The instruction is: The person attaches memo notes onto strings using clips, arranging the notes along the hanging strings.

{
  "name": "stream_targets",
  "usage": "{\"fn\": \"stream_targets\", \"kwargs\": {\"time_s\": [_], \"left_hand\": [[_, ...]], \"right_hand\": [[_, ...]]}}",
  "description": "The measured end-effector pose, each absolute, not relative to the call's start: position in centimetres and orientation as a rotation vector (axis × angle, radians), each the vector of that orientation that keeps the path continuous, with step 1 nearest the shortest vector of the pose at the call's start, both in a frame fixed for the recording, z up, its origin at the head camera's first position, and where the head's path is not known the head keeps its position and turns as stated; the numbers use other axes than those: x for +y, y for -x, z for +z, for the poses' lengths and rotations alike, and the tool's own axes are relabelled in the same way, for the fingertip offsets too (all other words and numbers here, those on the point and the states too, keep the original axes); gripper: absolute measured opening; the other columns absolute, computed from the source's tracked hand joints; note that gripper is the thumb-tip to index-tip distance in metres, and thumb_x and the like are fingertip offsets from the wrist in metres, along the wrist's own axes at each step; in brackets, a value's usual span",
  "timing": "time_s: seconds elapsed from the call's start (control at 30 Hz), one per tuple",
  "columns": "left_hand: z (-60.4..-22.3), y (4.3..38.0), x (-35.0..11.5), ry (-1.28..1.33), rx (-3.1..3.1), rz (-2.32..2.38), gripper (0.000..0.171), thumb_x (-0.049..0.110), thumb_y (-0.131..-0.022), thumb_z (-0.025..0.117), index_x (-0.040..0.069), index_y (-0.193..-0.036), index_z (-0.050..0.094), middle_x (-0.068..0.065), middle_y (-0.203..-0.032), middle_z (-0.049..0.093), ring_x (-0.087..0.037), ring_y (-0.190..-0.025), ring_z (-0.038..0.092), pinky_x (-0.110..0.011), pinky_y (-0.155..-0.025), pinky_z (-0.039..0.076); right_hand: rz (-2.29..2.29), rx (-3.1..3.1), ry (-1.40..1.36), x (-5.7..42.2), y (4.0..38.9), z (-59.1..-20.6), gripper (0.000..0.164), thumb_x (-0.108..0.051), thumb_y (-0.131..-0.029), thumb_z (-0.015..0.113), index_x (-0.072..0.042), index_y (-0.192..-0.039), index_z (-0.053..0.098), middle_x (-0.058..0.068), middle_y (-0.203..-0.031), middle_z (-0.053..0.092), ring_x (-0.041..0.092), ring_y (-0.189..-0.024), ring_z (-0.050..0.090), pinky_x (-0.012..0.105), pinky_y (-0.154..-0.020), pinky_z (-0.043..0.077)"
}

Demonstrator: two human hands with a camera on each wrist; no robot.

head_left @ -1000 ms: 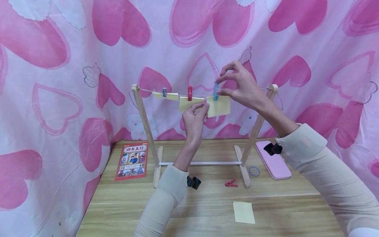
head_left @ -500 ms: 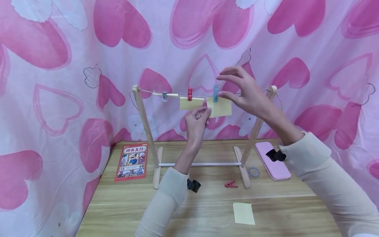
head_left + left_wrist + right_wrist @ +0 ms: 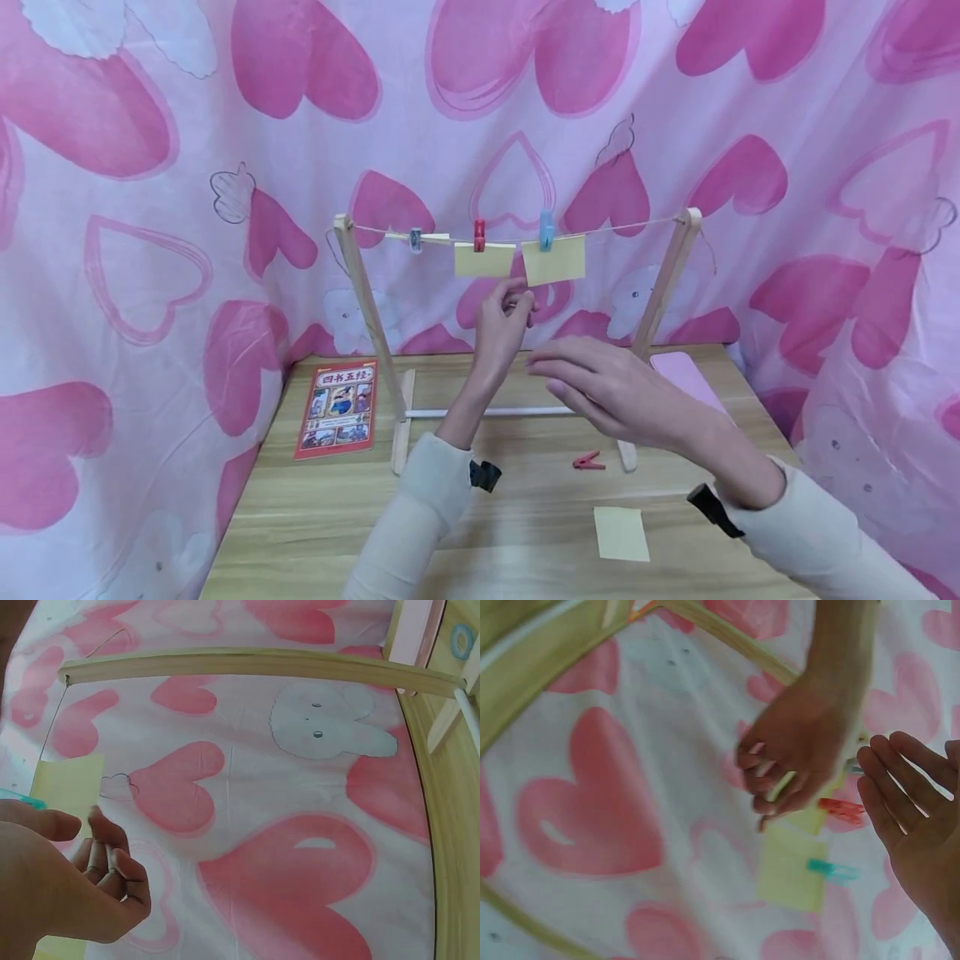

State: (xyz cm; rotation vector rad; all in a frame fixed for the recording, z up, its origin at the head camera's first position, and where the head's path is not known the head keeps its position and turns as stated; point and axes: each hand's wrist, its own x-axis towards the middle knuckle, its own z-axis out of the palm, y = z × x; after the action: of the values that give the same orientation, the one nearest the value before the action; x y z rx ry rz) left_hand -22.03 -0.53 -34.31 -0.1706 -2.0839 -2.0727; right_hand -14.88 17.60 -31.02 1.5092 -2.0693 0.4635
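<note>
Three clothespins hold yellow paper notes on a string (image 3: 630,225): a grey one (image 3: 416,241), a red one (image 3: 479,236) and a light blue one (image 3: 547,231). Just under the lower left corner of the blue clothespin's note (image 3: 566,260) is my left hand (image 3: 501,329), its fingers loosely bent. In the left wrist view, a gap shows between thumb and index finger, with nothing held. My right hand (image 3: 622,392) is lower, in front of the rack's right side, fingers extended and nothing in them. It hides part of the rack's base.
Wooden posts (image 3: 367,308) and a white rod (image 3: 487,412) form the rack. On the table lie a loose red clothespin (image 3: 588,461), a yellow note (image 3: 622,534), a red-bordered book (image 3: 336,408) at left and a pink case (image 3: 686,379) at right. A heart-patterned curtain (image 3: 300,167) hangs behind.
My right hand has let go of the blue clothespin and dropped toward the table. My left hand has released the note's corner and moved slightly down. The note stays clipped on the string.
</note>
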Motion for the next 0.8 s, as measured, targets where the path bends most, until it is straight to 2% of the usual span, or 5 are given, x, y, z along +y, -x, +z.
{"fn": "stream_targets", "kwargs": {"time_s": [0.17,0.33,0.53,0.7,0.8], "left_hand": [[-34.9,22.0,-0.9,0.193,-2.187,-2.003,0.033,0.012,-0.111,0.061,0.001,-0.142,0.065,-0.017,-0.112,0.079,-0.028,-0.091,0.075,-0.026,-0.08,0.056],[-36.8,21.0,-1.9,0.295,-2.312,-1.756,0.037,0.014,-0.11,0.06,0.0,-0.144,0.064,-0.019,-0.135,0.074,-0.035,-0.126,0.071,-0.046,-0.111,0.056],[-42.1,18.7,-3.1,0.327,-2.479,-1.174,0.045,0.015,-0.107,0.066,-0.007,-0.146,0.06,-0.033,-0.164,0.046,-0.052,-0.157,0.038,-0.066,-0.133,0.025],[-47.7,16.4,-2.9,0.208,-2.656,-0.991,0.075,0.027,-0.101,0.077,-0.008,-0.159,0.046,-0.038,-0.177,0.01,-0.06,-0.165,0.004,-0.075,-0.132,0.007],[-53.2,15.6,-1.8,0.182,-2.68,-0.969,0.089,0.044,-0.1,0.077,-0.005,-0.165,0.04,-0.034,-0.18,-0.002,-0.056,-0.166,-0.005,-0.076,-0.131,-0.001]], "right_hand": [[0.456,-2.189,-1.453,20.2,14.7,-33.8,0.048,-0.031,-0.122,0.033,-0.005,-0.139,0.07,0.012,-0.144,0.069,0.032,-0.134,0.064,0.028,-0.128,0.037],[0.47,-2.276,-1.35,23.3,14.8,-36.6,0.057,-0.043,-0.121,0.035,-0.003,-0.148,0.064,0.018,-0.16,0.056,0.036,-0.155,0.044,0.033,-0.139,0.013],[0.503,-2.359,-1.205,26.9,14.5,-40.7,0.066,-0.054,-0.116,0.044,-0.002,-0.156,0.057,0.018,-0.174,0.04,0.034,-0.17,0.018,0.043,-0.14,0.002],[0.556,-2.404,-1.105,28.8,14.3,-44.9,0.073,-0.062,-0.111,0.05,-0.007,-0.158,0.055,0.019,-0.178,0.033,0.044,-0.169,0.012,0.053,-0.138,-0.003],[0.588,-2.408,-1.063,29.3,14.3,-47.5,0.076,-0.064,-0.109,0.054,-0.009,-0.162,0.053,0.021,-0.178,0.032,0.045,-0.17,0.005,0.057,-0.137,-0.006]]}}
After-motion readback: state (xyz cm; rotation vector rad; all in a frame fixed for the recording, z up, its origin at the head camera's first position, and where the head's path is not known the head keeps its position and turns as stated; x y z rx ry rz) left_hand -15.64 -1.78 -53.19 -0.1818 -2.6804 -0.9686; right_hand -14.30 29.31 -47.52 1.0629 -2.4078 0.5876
